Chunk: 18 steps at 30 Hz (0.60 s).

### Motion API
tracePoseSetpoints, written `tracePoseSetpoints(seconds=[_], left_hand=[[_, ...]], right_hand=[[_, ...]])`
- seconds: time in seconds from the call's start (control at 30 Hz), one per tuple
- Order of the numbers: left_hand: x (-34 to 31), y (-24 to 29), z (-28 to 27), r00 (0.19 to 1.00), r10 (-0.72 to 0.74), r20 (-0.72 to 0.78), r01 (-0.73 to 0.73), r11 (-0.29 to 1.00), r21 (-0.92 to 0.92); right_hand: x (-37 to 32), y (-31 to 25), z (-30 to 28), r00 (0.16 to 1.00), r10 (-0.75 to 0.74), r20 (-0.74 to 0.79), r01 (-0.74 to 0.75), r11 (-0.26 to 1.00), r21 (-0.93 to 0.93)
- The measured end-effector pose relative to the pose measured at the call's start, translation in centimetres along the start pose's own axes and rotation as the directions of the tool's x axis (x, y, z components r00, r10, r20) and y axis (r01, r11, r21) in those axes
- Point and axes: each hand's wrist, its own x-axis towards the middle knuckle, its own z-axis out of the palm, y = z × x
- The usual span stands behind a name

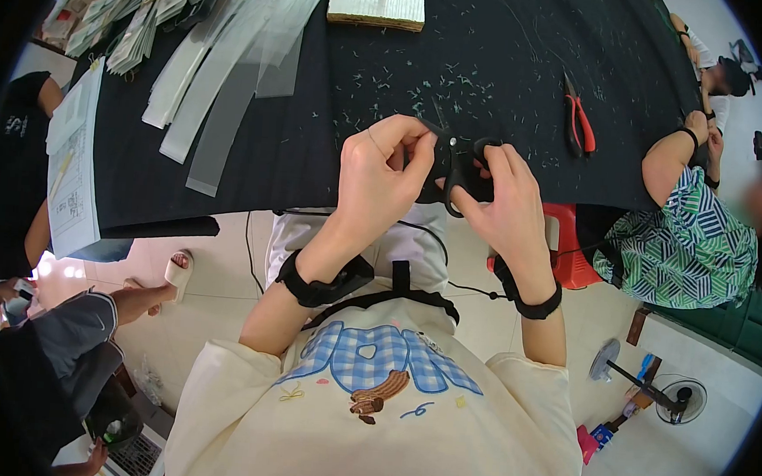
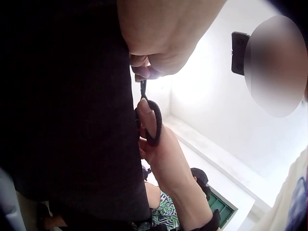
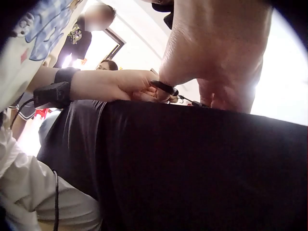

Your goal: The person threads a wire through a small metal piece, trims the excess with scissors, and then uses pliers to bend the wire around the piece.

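Black-handled scissors (image 1: 456, 177) are in my right hand (image 1: 507, 206), thumb and fingers through the handle loops, over the near edge of the black-covered table. Close beside the blades, my left hand (image 1: 376, 172) pinches thumb and forefinger together on something small; I cannot tell what it is. From the left wrist view, the scissors (image 2: 153, 122) point at the left fingertips (image 2: 140, 74). A handle of the scissors (image 3: 166, 88) shows in the right wrist view. Small pale green scraps (image 1: 447, 89) lie scattered on the cloth beyond the hands.
Red-handled pliers (image 1: 580, 124) lie to the right. Clear plastic strips (image 1: 222, 128) and bundled cards (image 1: 137, 14) cover the left side, near papers (image 1: 76, 167). A layered white-topped block (image 1: 376, 4) with an upright rod stands at the back. Other people sit at both sides.
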Motion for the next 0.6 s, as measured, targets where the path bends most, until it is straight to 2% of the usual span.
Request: tracePoseSetpoints(seconds=[0.6], left_hand=[[0.01,-0.09,0.04,1.000,-0.013,-0.004,0.013,1.000,-0.027]], right_hand=[[0.14,-0.49,-0.22,1.000,0.000,-0.004,0.000,1.000,-0.011]])
